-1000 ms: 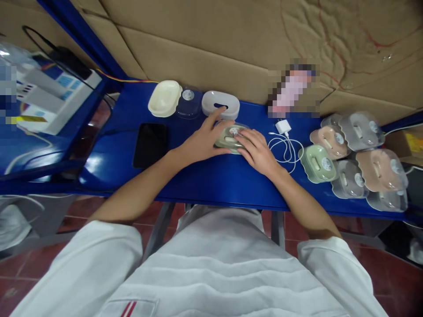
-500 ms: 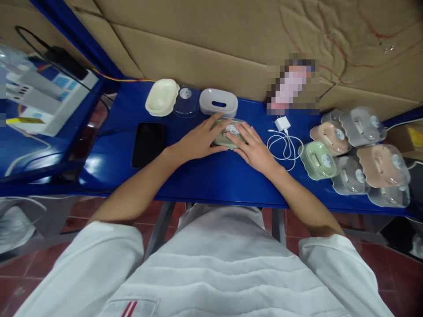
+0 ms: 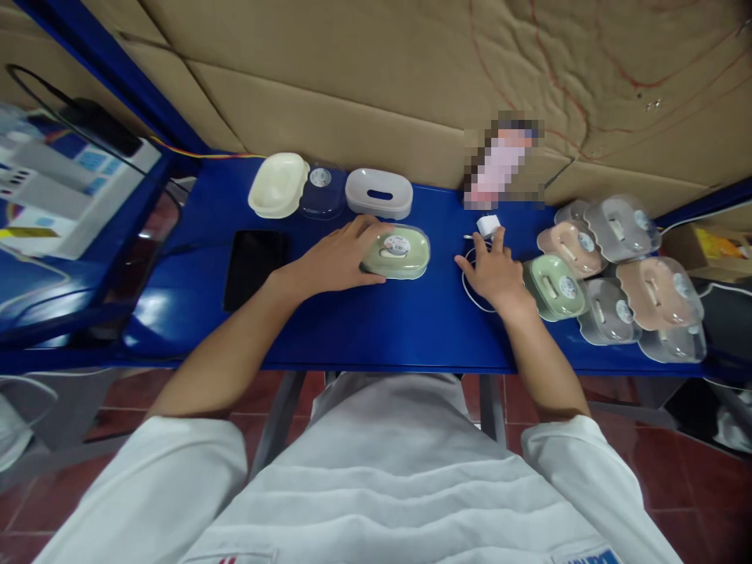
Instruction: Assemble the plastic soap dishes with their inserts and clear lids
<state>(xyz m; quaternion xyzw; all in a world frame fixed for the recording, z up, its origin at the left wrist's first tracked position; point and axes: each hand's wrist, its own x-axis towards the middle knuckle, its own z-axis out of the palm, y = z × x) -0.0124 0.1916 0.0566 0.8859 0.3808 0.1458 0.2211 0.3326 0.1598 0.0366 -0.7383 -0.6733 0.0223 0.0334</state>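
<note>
Off goes my right grip (image 3: 497, 274), leaving the green box (image 3: 414, 256) and spreading loose by the white charger (image 3: 487, 225), holding nothing. My left grip (image 3: 329, 258) is clasping the box's left end on the blue surface (image 3: 381, 337), so one hand alone is minding it now.

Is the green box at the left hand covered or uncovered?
Covered: a clear lid shows over the green box, reaching around its edge, with the left hand at one end. Whether it is latched, I cannot tell.
</note>
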